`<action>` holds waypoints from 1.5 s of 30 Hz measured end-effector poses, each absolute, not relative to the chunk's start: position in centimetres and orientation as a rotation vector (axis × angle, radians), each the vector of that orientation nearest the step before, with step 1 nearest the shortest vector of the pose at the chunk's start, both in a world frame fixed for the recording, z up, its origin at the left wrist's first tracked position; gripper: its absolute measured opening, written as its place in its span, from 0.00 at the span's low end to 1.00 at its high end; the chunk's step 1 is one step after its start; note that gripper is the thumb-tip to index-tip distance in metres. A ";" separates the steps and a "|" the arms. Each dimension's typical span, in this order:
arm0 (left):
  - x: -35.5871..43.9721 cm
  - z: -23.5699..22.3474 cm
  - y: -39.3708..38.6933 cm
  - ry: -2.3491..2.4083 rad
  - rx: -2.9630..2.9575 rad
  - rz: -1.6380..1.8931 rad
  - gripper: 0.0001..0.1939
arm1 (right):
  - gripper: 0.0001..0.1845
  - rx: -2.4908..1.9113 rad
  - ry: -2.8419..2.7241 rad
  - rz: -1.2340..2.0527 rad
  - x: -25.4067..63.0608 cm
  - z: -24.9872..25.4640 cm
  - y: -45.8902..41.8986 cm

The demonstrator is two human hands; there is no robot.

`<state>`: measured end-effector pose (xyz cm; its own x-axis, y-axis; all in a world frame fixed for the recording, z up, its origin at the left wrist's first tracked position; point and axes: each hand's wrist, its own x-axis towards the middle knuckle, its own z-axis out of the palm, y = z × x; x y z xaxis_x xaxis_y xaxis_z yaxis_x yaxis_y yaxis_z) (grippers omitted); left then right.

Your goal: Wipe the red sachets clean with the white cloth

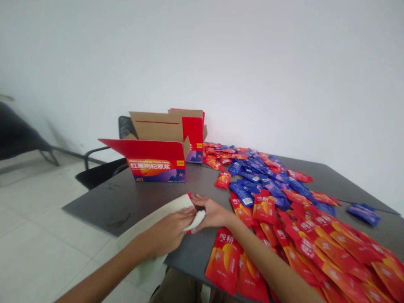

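Note:
My left hand (pixel 172 230) and my right hand (pixel 212 212) meet at the mouth of a cream cloth bag (pixel 148 225) that lies on the dark grey table (pixel 126 198) and hangs over its near edge. Both hands are closed on the bag's rolled rim. A sliver of a red packet (pixel 190 196) shows at the bag's opening, between the hands. A heap of red packets (pixel 315 248) lies just right of my right forearm.
An open red cardboard box (pixel 158 162) with raised flaps stands at the table's far left, a second open box (pixel 192 134) behind it. Blue packets (pixel 259 176) mix with red ones across the middle. A black chair (pixel 101 170) stands beyond the left corner.

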<state>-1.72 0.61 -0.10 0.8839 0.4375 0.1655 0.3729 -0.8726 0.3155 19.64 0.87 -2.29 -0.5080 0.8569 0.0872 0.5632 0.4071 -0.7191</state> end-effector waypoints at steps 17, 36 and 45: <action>-2.1 -0.1 1.8 0.895 2.707 0.376 0.31 | 0.51 -1.170 -2.200 0.845 19.7 -2.1 0.6; -6.4 -1.5 -1.6 1.439 2.524 0.537 0.23 | 0.57 -1.284 -2.178 0.937 19.8 -1.2 0.2; -6.5 -1.9 -2.6 1.910 2.406 0.532 0.20 | 0.57 -1.380 -2.360 0.613 15.0 0.0 -2.1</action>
<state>-6.47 -2.62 -1.95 0.1913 0.9494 0.2489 0.9415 -0.2492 0.2271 14.96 -2.06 0.01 -0.4715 0.8789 0.0720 0.7329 0.4359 -0.5223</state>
